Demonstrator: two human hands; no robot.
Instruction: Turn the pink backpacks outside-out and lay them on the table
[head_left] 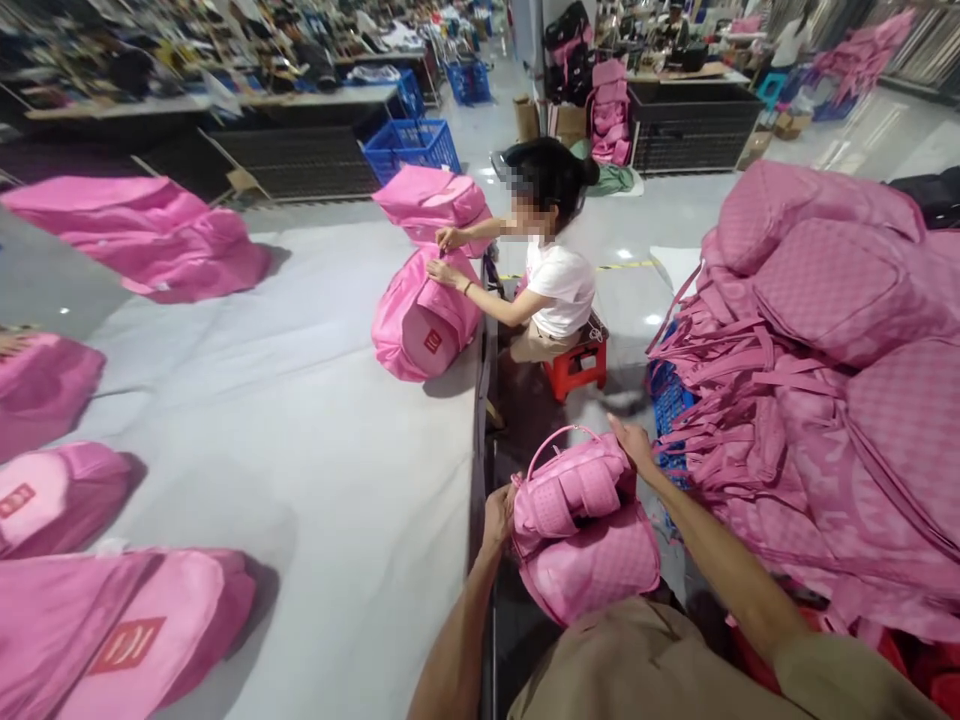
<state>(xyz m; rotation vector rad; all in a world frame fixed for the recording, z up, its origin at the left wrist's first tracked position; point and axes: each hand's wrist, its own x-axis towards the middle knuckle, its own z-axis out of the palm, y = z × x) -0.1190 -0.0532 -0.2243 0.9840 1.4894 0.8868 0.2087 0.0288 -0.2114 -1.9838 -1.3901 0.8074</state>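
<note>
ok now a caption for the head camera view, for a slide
Two hands, left and right, at a pink checked bag beside a pale worktable, a co-worker seated ahead.

I am in what looks like a sewing workshop or bag factory, and the long pale table [360,480] beside me is my landmark: pink bags [427,320] sit on it, a big heap of pink checked bags [847,300] lies to its right, a person [562,290] on a red stool [577,368] works at its right edge, and beyond its far end I see blue crates [412,147] and rows of cluttered workbenches [300,100] on a shiny grey floor
</note>
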